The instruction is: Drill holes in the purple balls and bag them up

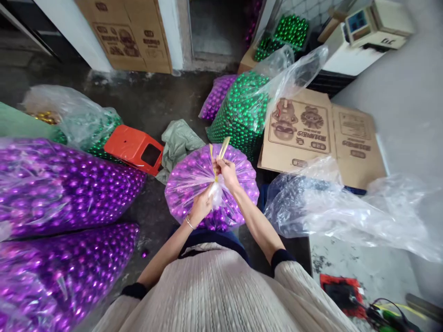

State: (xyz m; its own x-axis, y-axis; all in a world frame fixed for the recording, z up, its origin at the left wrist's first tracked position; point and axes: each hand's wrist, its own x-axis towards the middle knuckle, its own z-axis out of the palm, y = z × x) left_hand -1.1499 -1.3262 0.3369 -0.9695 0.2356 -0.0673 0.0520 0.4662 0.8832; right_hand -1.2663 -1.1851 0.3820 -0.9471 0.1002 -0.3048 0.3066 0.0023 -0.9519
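A clear plastic bag full of shiny purple balls stands on the floor right in front of my body. Its gathered neck is bunched near the middle of the top. My left hand is closed around the plastic just below the neck, with a bracelet at the wrist. Above it, my right hand pinches a yellow tie that runs at the neck, and its loose ends stick up past the fingers. The fingertips of the right hand partly cover the tie.
Large bags of purple balls lie at the left, near a red plastic piece. Beyond my bag stands a bag of green balls. Cardboard and loose clear plastic are at the right. One purple ball lies on the floor.
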